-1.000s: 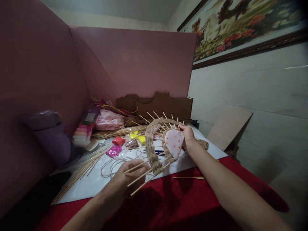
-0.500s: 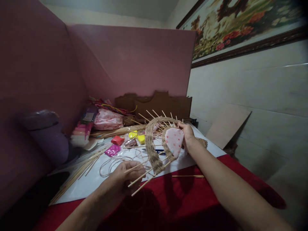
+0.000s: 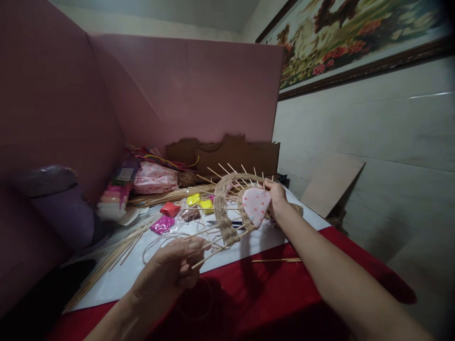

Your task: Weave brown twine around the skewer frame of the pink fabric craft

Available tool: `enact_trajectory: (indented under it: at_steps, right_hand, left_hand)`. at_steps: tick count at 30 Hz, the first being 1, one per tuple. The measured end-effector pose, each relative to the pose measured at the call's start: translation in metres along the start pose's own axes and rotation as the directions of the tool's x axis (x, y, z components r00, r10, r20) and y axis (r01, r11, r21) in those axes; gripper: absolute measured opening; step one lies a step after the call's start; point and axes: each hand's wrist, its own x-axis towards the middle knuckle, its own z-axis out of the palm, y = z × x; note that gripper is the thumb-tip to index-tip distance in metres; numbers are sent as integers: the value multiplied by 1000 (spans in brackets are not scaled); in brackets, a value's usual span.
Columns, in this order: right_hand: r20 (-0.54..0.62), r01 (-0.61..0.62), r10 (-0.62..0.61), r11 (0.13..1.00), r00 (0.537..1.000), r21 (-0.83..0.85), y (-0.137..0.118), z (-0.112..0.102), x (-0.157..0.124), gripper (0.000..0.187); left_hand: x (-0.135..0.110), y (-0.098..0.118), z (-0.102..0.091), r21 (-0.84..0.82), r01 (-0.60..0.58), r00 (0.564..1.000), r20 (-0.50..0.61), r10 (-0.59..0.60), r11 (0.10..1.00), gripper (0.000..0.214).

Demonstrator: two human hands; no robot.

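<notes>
A half-woven piece of brown twine wound through radiating bamboo skewers is held above the table. Its core is a pink dotted fabric heart. My right hand grips the heart's right edge. My left hand is closed, pinching the twine strand at the lower skewer ends. Loose twine loops lie on the white sheet below.
A white sheet lies over a red cloth. On it sit small coloured packets, a bundle of skewers at left, one loose skewer, and fabric and a cardboard piece at the back. Pink boards wall in the left and back.
My left hand has drawn back toward me and to the left, pulling the twine. The woven piece has tilted slightly. My right hand keeps its grip.
</notes>
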Motion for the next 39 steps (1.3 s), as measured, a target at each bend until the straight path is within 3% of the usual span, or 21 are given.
enact_trajectory:
  at_steps: [4, 10, 14, 16, 18, 20, 23, 25, 28, 31, 33, 35, 39]
  right_hand:
    - [-57, -60, 62, 998, 996, 35, -2, -1, 2, 17]
    - [-144, -34, 43, 998, 989, 59, -7, -1, 1, 19]
    - [-175, -27, 38, 998, 984, 60, -8, -1, 2, 19]
    - [-184, -22, 32, 998, 982, 58, -8, -1, 3, 20]
    - [-187, -22, 32, 998, 982, 54, -9, -1, 2, 19]
    - [-182, -30, 39, 998, 983, 49, -11, 1, 0, 20]
    - [-173, -30, 36, 999, 984, 38, -15, 3, -4, 20]
    - [-166, -23, 27, 999, 986, 26, -18, 4, -5, 18]
    - [-146, -16, 16, 1000, 989, 4, -21, 6, -7, 17]
    - [-114, -18, 16, 1000, 993, -13, -22, 9, -11, 17]
    - [-87, -30, 28, 999, 996, -20, -22, 11, -14, 17]
    - [-48, -56, 54, 998, 997, -29, -22, 14, -19, 17]
    - [30, -103, 105, 993, 994, -60, -21, 17, -25, 18]
  left_hand:
    - [5, 0, -1, 69, -7, 999, -53, 11, 998, 18]
    - [12, -3, -6, 120, -32, 990, -130, 48, 992, 25]
    - [10, -4, -3, 231, -50, 964, -244, 107, 972, 35]
    - [8, -7, -1, 342, -92, 943, -273, 193, 935, 36]
    - [7, -11, -1, 512, -204, 896, -247, 370, 834, 28]
    - [6, -15, -2, 747, -290, 810, -141, 570, 598, 17]
    - [3, -19, -5, 972, -193, 715, 48, 697, 132, 8]
    - [2, -19, -7, 994, -105, 702, 102, 704, -40, 9]
    - [2, -16, -8, 991, -108, 733, 132, 667, -78, 12]
    - [3, -13, -8, 971, -238, 787, 190, 587, 4, 16]
    - [4, -11, -7, 952, -305, 799, 241, 551, 27, 16]
    - [4, -10, -6, 942, -334, 777, 290, 559, -25, 16]
    - [4, -9, -6, 905, -383, 676, 413, 610, -187, 17]
